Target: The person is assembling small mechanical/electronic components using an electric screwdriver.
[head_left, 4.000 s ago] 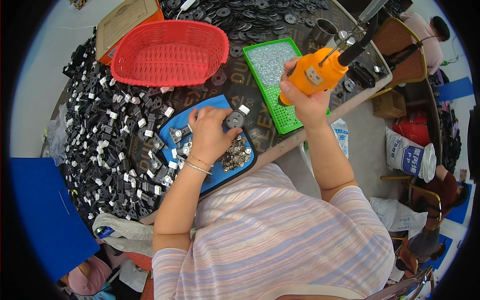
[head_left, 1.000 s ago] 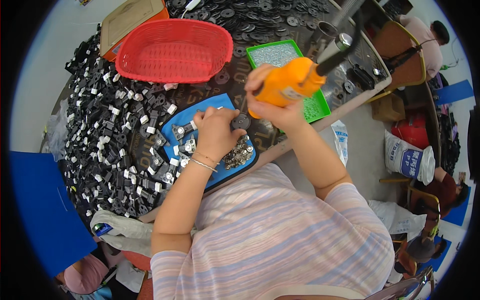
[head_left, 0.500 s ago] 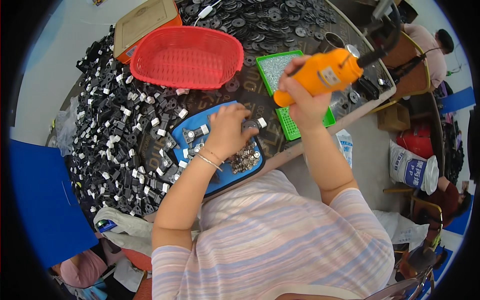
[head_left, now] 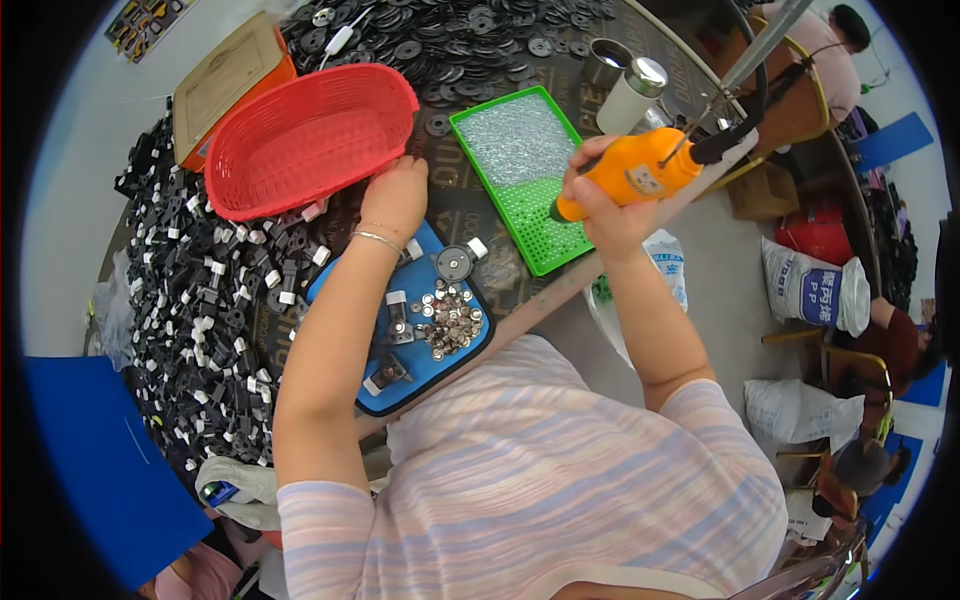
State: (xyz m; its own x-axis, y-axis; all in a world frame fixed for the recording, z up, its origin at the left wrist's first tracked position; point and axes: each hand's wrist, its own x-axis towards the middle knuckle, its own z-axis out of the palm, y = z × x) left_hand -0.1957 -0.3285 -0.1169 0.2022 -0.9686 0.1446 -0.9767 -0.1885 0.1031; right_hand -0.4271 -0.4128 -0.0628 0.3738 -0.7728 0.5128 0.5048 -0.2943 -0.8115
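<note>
My left hand (head_left: 396, 196) reaches past the blue mat to the lower right rim of the red plastic basket (head_left: 310, 140). Its fingers are curled against the rim, their tips partly hidden. In my right hand (head_left: 612, 207) is an orange electric screwdriver (head_left: 640, 178), its nose over the edge of the green perforated tray (head_left: 545, 225). Many small silvery pieces (head_left: 515, 140) fill that tray's far part. The blue mat (head_left: 440, 362) carries a pile of small round metal parts (head_left: 455, 325), a black wheel with a white end (head_left: 455, 263), and several black-and-white fittings (head_left: 399, 318).
A large heap of black-and-white fittings (head_left: 200, 330) covers the table's left side. Black discs (head_left: 450, 40) are piled at the far side. An orange box (head_left: 225, 95) stands behind the basket. A white bottle with silver lid (head_left: 630, 97) and a metal cup (head_left: 606, 62) stand far right.
My left hand has left the black wheel on the mat and moved up to the basket's rim. The screwdriver has moved slightly lower and left. The whole view has shifted and turned.
</note>
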